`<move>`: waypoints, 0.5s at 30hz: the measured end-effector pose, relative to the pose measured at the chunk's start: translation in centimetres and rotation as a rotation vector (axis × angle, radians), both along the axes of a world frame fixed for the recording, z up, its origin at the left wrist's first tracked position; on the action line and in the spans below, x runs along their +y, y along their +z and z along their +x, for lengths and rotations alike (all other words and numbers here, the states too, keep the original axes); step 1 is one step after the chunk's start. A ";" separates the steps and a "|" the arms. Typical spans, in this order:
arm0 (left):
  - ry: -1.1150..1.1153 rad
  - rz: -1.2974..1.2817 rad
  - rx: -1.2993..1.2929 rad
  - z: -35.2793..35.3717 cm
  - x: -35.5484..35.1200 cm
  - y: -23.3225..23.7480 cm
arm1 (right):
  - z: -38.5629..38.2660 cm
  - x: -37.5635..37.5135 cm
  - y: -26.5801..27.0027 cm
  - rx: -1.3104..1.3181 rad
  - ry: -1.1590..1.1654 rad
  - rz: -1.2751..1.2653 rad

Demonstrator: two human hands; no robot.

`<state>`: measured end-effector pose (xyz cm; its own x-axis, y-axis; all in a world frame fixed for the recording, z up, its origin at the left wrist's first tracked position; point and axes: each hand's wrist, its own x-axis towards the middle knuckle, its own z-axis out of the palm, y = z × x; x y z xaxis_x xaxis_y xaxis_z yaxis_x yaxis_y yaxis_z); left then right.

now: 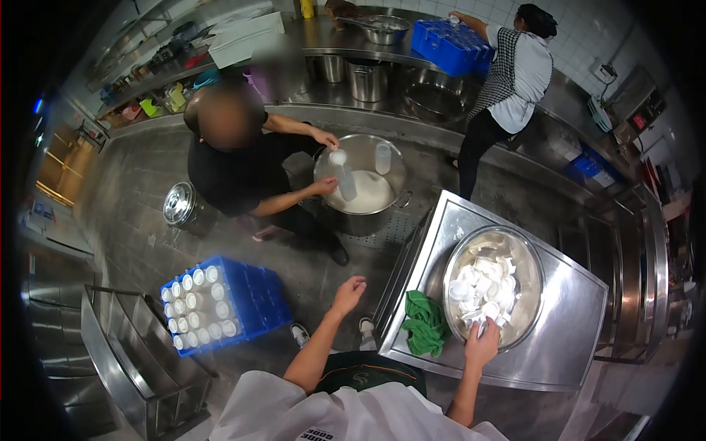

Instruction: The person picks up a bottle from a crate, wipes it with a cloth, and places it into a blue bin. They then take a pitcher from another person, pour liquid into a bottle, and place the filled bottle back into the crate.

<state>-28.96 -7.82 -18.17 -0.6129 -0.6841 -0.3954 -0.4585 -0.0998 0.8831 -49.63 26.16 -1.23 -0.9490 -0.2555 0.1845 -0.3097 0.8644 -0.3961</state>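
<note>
My right hand (pixel 482 344) reaches over the near rim of a large steel bowl (pixel 531 309) and pinches a white plastic lid (pixel 482 330). Many more white lids (pixel 487 285) lie heaped in that bowl. My left hand (pixel 349 295) hangs in the air over the floor, left of the steel table (pixel 566 345), with fingers loosely apart and nothing visible in it. A crumpled green cloth (pixel 424 323) lies on the table beside the bowl.
A blue crate (pixel 257 298) of white-capped bottles stands at left. A co-worker (pixel 228 162) holds a clear container (pixel 346 184) over a large pot (pixel 393 158) of white liquid. Another person (pixel 515 81) handles a blue crate (pixel 448 48) at the back counter.
</note>
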 end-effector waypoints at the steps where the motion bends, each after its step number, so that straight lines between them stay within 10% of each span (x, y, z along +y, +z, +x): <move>1: 0.002 0.000 0.000 0.1 -0.3 0.1 | 0.0 -0.1 0.2 -0.005 -0.002 -0.007; 15: 0.325 -0.556 0.187 -8.1 -16.8 1.9 | -0.9 2.8 -1.3 -0.034 0.087 -0.345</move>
<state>-37.11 -24.61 -16.23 -0.3653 -0.9167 0.1619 -0.3166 0.2859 0.9044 -50.50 28.92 -2.53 -0.9338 -0.2633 0.2423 -0.3573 0.6489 -0.6718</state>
